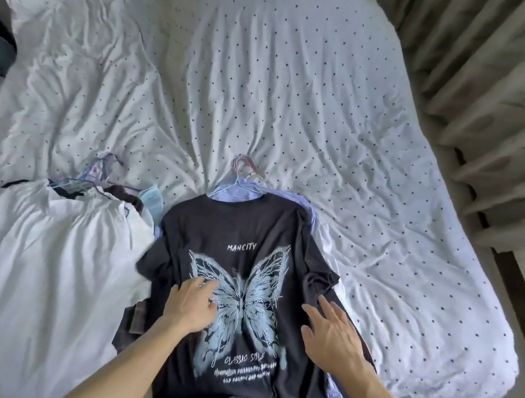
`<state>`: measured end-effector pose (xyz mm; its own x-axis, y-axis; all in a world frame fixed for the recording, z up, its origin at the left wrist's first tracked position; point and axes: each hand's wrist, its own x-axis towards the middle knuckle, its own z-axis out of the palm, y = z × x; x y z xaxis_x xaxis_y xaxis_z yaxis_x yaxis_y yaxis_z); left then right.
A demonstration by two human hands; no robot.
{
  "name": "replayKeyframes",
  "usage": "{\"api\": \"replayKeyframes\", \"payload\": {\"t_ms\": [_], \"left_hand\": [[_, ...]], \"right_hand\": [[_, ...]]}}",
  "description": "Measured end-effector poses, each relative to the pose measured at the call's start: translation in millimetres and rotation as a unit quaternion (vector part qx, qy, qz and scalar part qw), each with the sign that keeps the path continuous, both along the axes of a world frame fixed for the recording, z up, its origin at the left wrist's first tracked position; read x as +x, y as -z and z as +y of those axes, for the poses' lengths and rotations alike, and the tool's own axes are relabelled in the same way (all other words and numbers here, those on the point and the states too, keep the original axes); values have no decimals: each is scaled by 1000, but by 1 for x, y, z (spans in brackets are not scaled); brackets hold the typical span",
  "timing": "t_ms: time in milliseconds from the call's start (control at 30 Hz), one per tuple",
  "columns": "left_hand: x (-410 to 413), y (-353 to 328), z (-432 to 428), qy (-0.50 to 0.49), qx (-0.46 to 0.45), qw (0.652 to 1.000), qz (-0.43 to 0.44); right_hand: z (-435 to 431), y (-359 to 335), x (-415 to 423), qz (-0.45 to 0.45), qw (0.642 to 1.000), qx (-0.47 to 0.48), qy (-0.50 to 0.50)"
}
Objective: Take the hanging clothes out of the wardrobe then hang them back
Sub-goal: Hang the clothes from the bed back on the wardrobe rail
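Note:
A black T-shirt with a blue butterfly print [243, 265] lies flat on top of a pile of clothes on the bed. Under it shows a blue striped shirt [241, 192], and hanger hooks [244, 166] stick out at the top of the pile. My left hand [191, 305] rests on the butterfly print with its fingers spread. My right hand [332, 335] hovers over or touches the shirt's right side, fingers straight. A second pile topped by a white garment [37, 248] lies to the left, with more hangers [99, 171] at its top.
The bed [274, 79] has a white sheet with small dark dots. Beige curtains [513, 102] hang along the right. A light blue face mask [153, 201] lies between the two piles. Dark furniture shows at the left edge.

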<state>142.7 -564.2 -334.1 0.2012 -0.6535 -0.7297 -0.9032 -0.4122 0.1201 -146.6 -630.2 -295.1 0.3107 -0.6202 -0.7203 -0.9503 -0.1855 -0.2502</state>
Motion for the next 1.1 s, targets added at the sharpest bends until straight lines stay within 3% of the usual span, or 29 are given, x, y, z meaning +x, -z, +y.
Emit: {"api": "replayKeyframes", "payload": {"t_ms": [333, 467, 733, 867, 1000, 1100], "left_hand": [[105, 93, -159, -78, -70, 992, -69], [129, 112, -189, -63, -69, 993, -72], [143, 117, -195, -71, -2, 995, -67], [136, 102, -192, -62, -28, 991, -111], [128, 90, -171, -82, 34, 996, -25], [130, 89, -154, -76, 57, 995, -40]], "right_hand": [[-65, 101, 49, 91, 994, 62, 15], [-73, 116, 51, 119, 989, 86, -4], [-82, 111, 48, 118, 986, 114, 1], [-86, 103, 46, 109, 986, 126, 13], [-80, 92, 40, 90, 986, 131, 54], [-72, 82, 32, 82, 987, 127, 61]]}}
